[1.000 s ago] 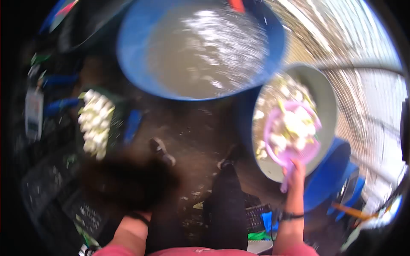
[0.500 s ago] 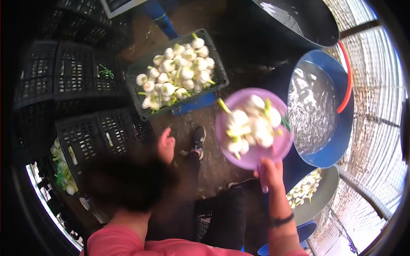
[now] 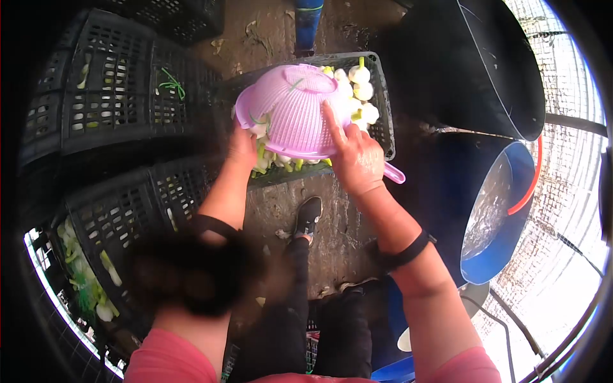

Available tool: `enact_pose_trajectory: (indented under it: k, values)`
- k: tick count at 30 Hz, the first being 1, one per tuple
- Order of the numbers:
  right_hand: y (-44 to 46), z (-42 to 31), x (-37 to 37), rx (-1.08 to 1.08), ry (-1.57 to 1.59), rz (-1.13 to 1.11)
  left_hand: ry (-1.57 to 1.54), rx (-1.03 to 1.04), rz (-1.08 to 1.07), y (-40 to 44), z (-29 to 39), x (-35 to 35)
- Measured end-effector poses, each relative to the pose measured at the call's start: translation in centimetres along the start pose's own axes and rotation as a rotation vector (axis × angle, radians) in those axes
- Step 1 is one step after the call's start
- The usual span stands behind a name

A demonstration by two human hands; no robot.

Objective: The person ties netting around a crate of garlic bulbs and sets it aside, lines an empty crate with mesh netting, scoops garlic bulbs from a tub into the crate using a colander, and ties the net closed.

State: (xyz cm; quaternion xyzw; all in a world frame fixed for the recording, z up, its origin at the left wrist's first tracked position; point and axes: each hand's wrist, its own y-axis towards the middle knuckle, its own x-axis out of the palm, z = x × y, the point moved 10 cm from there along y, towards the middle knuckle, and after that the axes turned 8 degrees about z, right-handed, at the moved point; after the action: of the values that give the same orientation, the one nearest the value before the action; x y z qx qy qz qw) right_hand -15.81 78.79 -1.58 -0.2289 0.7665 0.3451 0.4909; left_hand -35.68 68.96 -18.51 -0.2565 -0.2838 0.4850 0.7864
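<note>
A pink plastic colander (image 3: 294,112) is tipped upside down over a dark crate (image 3: 385,137), its ribbed base facing up. White bulbs with short green stems (image 3: 361,91), like fresh garlic, lie in the crate and show at the colander's right and below its rim. My left hand (image 3: 242,148) grips the rim at the left, fingers partly hidden. On the near right side, my right hand (image 3: 359,159) holds the colander near its handle (image 3: 394,173), index finger stretched along the ribbed wall. What lies under the colander is mostly hidden.
Black slatted crates (image 3: 112,83) are stacked on the left, some with bulbs inside. To the right stand a blue tub of water (image 3: 488,204) with a red hose (image 3: 533,185) and a large dark tub (image 3: 472,70). A shoe (image 3: 309,216) is on the wet floor.
The colander, upright and full of bulbs near the water tub before, has moved left and been turned over above the crate. My left hand has come up and taken its rim.
</note>
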Motion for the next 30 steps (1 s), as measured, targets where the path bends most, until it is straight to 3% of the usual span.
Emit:
enact_pose_trajectory:
  k: [2, 4, 6, 10, 14, 16, 17, 19, 22, 24, 26, 30]
  values:
    - [-0.2, 0.5, 0.3, 0.076, 0.049, -0.028, -0.013, 0.014, -0.070, 0.7, -1.0, -0.4]
    - [-1.4, 5.2, -1.3, 0.529, 0.229, 0.185, 0.169, 0.232, -0.012, -1.0, 0.6, -0.7]
    - [-2.4, 8.3, -2.2, 0.714, 0.254, 0.273, 0.313, 0.308, 0.026, -2.0, 1.1, -0.5]
    - [-9.9, 13.8, -0.6, 1.197, 0.840, 0.441, 0.495, 0.441, 0.082, -2.1, 0.4, -3.0]
    - [-18.2, 14.6, -3.1, 1.451, 0.952, 0.517, 0.487, 0.508, 0.095, -4.6, 0.4, -6.8]
    - [-20.9, 13.3, -5.7, 1.529, 1.003, 0.519, 0.488, 0.409, 0.190, -6.8, -0.4, -8.6]
    - [-22.2, 12.7, -7.0, 1.557, 0.918, 0.489, 0.584, 0.522, 0.122, -6.7, -1.1, -9.7]
    - [-24.3, 11.6, -8.8, 1.585, 0.840, 0.430, 1.053, 0.936, 0.066, -11.3, 2.9, -5.1]
    - [-29.0, 10.3, -9.3, 1.581, 0.813, 0.292, 1.019, 1.035, -0.079, -12.5, 4.7, 1.9]
    - [-31.9, 9.4, -9.1, 1.634, 0.828, 0.279, 1.178, 1.058, -0.146, -11.0, 4.6, 7.0]
    - [-32.8, 8.0, -9.4, 1.692, 0.837, 0.303, 1.460, 1.275, -0.201, -10.2, 3.8, 11.9]
    - [-34.5, 5.9, -9.3, 1.763, 0.906, 0.270, 1.593, 1.432, -0.175, -6.5, 1.1, 13.9]
